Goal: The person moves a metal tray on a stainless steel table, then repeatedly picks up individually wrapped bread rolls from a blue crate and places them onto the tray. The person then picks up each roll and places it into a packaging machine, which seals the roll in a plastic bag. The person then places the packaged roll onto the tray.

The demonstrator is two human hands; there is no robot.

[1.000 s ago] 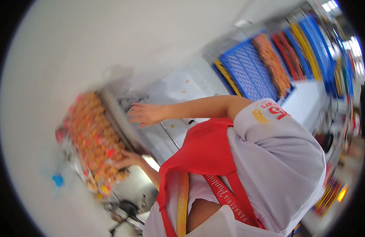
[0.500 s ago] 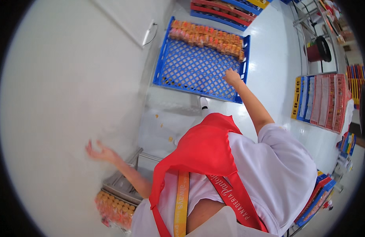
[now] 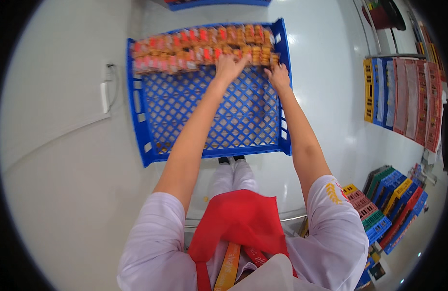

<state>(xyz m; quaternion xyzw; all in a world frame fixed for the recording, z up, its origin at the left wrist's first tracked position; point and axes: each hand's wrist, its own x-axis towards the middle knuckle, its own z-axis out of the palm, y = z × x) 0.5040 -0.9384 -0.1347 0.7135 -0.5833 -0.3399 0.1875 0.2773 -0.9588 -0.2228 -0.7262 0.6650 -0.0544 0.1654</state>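
A blue plastic crate (image 3: pixel 285 97) with a lattice base stands in front of me. Along its far side lie two rows of packed round cookies (image 3: pixel 185 60), in clear wrappers with red or pink labels. My left hand (image 3: pixel 229 69) reaches over the front row, right of its middle, thumb apart from the fingers and touching the packets. At the right end of that row is my right hand (image 3: pixel 279 77), its thumb and fingers apart beside the last packet. Both hands look open, though their fingertips partly merge with the packets.
Stacked yellow, blue and red crates (image 3: pixel 403 99) stand to the right, with another mixed stack (image 3: pixel 391 203) nearer me. A white wall (image 3: pixel 54 121) with a cable runs along the left. Part of another blue crate (image 3: pixel 219 5) shows beyond.
My view has turned toward the crate. My left hand has come from beside the wall onto the cookie packets, and my right hand has moved from the crate's bare base to the row's right end.
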